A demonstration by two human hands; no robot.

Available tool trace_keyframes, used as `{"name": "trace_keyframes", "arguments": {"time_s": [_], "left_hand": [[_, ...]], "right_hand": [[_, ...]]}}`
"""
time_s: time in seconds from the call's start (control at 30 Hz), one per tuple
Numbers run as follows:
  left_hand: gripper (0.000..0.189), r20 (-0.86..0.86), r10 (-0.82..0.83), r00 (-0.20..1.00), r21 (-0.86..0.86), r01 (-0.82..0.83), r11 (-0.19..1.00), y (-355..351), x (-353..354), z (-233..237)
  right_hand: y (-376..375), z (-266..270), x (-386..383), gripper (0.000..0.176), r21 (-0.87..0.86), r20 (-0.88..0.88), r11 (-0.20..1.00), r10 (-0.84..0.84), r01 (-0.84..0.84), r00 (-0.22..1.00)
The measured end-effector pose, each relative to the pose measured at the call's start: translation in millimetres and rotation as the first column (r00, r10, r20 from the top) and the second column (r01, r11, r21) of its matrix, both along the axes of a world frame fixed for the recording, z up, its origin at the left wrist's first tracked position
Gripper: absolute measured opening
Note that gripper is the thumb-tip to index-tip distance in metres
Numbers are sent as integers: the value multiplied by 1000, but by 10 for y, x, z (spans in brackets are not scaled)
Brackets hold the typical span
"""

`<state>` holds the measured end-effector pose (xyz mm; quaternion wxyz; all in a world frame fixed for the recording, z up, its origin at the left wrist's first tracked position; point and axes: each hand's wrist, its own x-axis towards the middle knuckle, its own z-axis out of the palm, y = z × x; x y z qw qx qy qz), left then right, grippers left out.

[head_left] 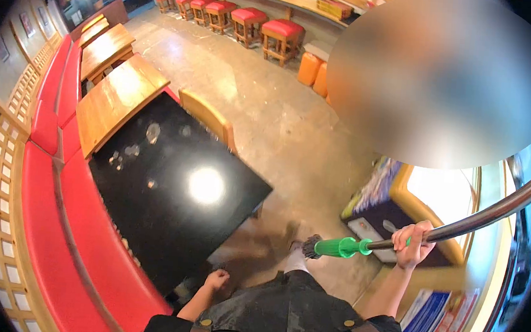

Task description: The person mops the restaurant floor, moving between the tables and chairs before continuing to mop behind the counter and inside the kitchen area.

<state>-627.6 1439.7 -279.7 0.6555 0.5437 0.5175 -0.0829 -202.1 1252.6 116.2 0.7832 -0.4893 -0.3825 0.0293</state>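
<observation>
The black table (155,220) is sitting on the left. Next to its near corner, the left hand (218,280) is curling its fingers; whether it is holding anything, one cannot tell. Then the fuzzy grey tip (313,247) and green end (336,246) of the pole are lying between the two hands, nearer the right one. The right hand (413,243) is gripping the shiny pole (485,216), which is slanting up to the right.

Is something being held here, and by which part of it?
Yes, the right hand holds a mop-like tool by its metal pole, near the green part.
</observation>
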Motion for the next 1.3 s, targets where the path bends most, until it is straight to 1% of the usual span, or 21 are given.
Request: {"name": "trace_keyframes", "arguments": {"time_s": [0.07, 0.1, 0.13, 0.17, 0.2, 0.23, 0.33, 0.5, 0.53, 0.63, 0.8, 0.87, 0.93, 1.0, 1.03, 1.07, 1.1, 1.13, 1.2, 1.23, 1.3], "left_hand": [[27, -281, -244, 928, 165, 298, 940, 82, 198, -76], [31, -381, -161, 910, 261, 273, 926, 31, 375, 189], [30, -318, -255, 913, 467, 385, 796, -170, 259, -442], [29, -304, -335, 892, 667, 450, 594, -206, 436, -397], [28, -259, -206, 944, 347, 290, 892, -82, 566, -439], [27, -287, -99, 953, 172, 153, 973, 37, 766, -432], [26, -227, 132, 965, 122, -107, 987, 520, 1425, -488], [23, -71, 442, 894, 107, -434, 895, 1591, 2534, -663], [23, -59, 474, 879, 102, -467, 879, 1831, 2727, -703], [21, -70, 495, 866, 84, -489, 868, 2594, 3286, -722], [20, -171, 337, 926, 45, -335, 941, 3470, 3988, -580], [19, -125, 309, 943, 43, -306, 951, 3894, 4278, -484], [19, -41, 346, 938, -27, -347, 938, 4468, 4473, -429], [18, 36, 511, 859, -141, -502, 853, 5314, 4500, -457], [18, 61, 624, 779, -161, -609, 776, 5821, 4491, -483], [13, 60, 761, 646, -40, -760, 649, 6297, 4605, -513], [10, -5, 781, 624, 113, -776, 621, 6885, 4549, -514], [7, 43, 815, 578, 343, -775, 531, 7354, 4673, -369], [5, 271, 870, 412, 260, -901, 346, 8290, 4839, -125], [5, 276, 876, 395, 259, -908, 328, 8610, 5024, -22], [5, 408, 869, 279, 252, -950, 186, 9164, 5347, 277]], "right_hand": [[458, -50, 545, 16, 31, -29, 995, 96, -95, 995], [722, -117, 833, 15, -17, -39, 997, 77, -77, 996], [1020, -108, 1059, 16, -23, -122, 997, 67, -70, 990], [1321, -49, 1280, 16, -66, -115, 991, 105, -114, 988], [1606, -5, 1486, 16, -107, -113, 982, 141, -153, 984], [1867, 28, 1687, 16, -106, -113, 979, 160, -172, 981], [2600, 80, 2274, 17, -163, -61, 956, 239, -246, 969], [3941, -10, 3166, 19, -179, -59, 949, 255, -261, 965], [4221, -44, 3278, 21, -160, -92, 958, 228, -240, 969], [5097, -79, 3769, 20, -160, -45, 956, 243, -247, 969], [6573, 184, 4511, 20, -247, -119, 949, 172, -197, 978], [7123, 225, 4809, 21, -241, -50, 941, 234, -240, 971], [7691, 170, 5043, 25, -282, -1, 937, 214, -205, 977], [8293, -47, 5296, 23, -259, -5, 943, 215, -209, 977], [8619, -107, 5358, 23, -309, -92, 926, 196, -216, 976], [8938, -165, 5434, 24, -361, -175, 905, 172, -226, 969], [9285, -249, 5539, 25, -412, -124, 881, 198, -232, 972], [9658, -338, 5632, 25, -405, -119, 884, 204, -235, 972], [10410, -434, 5819, 27, -477, -122, 838, 234, -264, 965], [10788, -414, 5912, 27, -474, -118, 835, 253, -278, 960], [11522, -365, 6012, 28, -453, -151, 801, 364, -391, 919]]}}
